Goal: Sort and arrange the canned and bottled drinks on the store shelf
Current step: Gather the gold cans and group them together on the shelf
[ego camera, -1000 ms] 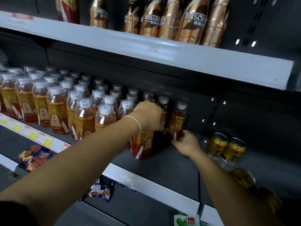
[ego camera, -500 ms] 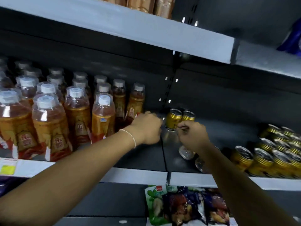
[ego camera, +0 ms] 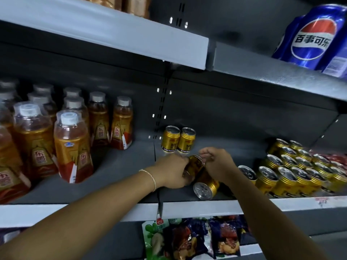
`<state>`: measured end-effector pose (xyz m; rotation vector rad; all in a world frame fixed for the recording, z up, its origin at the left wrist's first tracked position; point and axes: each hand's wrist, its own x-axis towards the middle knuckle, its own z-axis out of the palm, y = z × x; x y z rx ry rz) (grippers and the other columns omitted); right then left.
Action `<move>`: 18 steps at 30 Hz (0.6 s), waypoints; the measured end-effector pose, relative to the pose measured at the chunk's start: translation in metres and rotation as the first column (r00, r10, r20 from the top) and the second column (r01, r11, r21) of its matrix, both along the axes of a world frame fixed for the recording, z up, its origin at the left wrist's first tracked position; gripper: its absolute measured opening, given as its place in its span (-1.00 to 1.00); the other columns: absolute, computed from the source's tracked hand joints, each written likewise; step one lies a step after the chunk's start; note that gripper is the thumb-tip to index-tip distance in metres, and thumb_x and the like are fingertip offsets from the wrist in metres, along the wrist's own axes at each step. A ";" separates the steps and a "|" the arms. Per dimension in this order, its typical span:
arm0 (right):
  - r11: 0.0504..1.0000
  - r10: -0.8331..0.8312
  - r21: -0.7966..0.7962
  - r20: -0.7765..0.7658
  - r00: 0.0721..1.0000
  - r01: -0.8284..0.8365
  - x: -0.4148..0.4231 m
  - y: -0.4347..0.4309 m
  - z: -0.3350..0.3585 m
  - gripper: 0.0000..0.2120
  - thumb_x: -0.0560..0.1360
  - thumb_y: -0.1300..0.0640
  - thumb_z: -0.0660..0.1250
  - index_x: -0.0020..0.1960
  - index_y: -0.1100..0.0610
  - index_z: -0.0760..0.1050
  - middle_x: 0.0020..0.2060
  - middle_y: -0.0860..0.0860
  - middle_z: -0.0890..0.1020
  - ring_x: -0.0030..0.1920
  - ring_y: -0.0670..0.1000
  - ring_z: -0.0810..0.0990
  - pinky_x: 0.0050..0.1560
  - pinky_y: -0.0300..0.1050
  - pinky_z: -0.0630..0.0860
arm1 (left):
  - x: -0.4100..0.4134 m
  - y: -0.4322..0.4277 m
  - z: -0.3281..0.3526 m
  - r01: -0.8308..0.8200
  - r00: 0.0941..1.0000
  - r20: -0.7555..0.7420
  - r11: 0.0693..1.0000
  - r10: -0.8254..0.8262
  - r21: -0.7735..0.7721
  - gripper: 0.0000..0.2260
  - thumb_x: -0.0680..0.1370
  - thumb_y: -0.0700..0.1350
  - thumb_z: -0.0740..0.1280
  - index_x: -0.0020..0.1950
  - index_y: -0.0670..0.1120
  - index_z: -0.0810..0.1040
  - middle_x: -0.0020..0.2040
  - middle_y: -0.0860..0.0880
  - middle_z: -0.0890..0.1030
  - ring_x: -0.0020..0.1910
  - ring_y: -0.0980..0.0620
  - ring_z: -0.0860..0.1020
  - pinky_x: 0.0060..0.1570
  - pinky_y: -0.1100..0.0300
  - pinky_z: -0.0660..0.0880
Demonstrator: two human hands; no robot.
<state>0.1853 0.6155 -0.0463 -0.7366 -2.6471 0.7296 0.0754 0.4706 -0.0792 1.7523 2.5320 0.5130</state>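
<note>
Your left hand (ego camera: 174, 172) grasps a tilted gold can (ego camera: 195, 165); I cannot tell whether your right hand (ego camera: 218, 164) grips anything. A fallen can (ego camera: 205, 188) lies at six o'clock; can rows (ego camera: 291, 171) at three o'clock look sorted.

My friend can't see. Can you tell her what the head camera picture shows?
The left hand grips a tilted gold can on a dark store shelf, the right hand curled close beside it. A second gold can lies on its side in front. More gold cans stand behind and right, orange bottles left.
</note>
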 end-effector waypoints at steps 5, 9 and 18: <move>0.995 0.088 -0.038 0.015 0.996 -0.088 -0.012 0.010 -0.008 -0.58 0.52 0.37 0.11 0.13 0.03 0.61 0.08 -0.02 0.65 0.14 -0.02 0.58 0.21 -0.12 0.53 | 0.000 0.005 -0.002 -0.087 0.996 0.009 0.996 0.088 -0.012 -0.56 0.44 0.22 0.37 0.18 0.00 0.42 -0.04 0.01 0.43 -0.14 -0.01 0.45 -0.40 0.25 0.22; 0.982 0.148 -0.106 -0.099 0.984 -0.159 -0.028 0.016 -0.017 -0.58 0.49 0.43 0.12 0.17 0.16 0.62 0.10 0.08 0.65 0.18 0.05 0.58 0.29 -0.03 0.50 | 0.003 0.004 -0.005 -0.172 0.980 0.106 0.985 0.168 0.031 -0.68 0.42 0.15 0.39 0.02 0.10 0.33 -0.12 0.07 0.43 -0.18 0.03 0.45 -0.38 0.25 0.28; 0.929 0.161 -0.262 -0.347 0.924 -0.261 -0.035 0.020 -0.037 -0.56 0.44 0.51 0.17 0.15 0.16 0.60 -0.01 0.01 0.65 0.07 -0.04 0.62 0.23 -0.13 0.54 | 0.000 -0.012 0.002 -0.330 0.895 0.362 0.932 0.259 0.148 -0.35 0.37 -0.03 0.55 0.41 0.03 0.39 0.25 0.05 0.58 0.18 0.09 0.56 0.24 0.19 0.48</move>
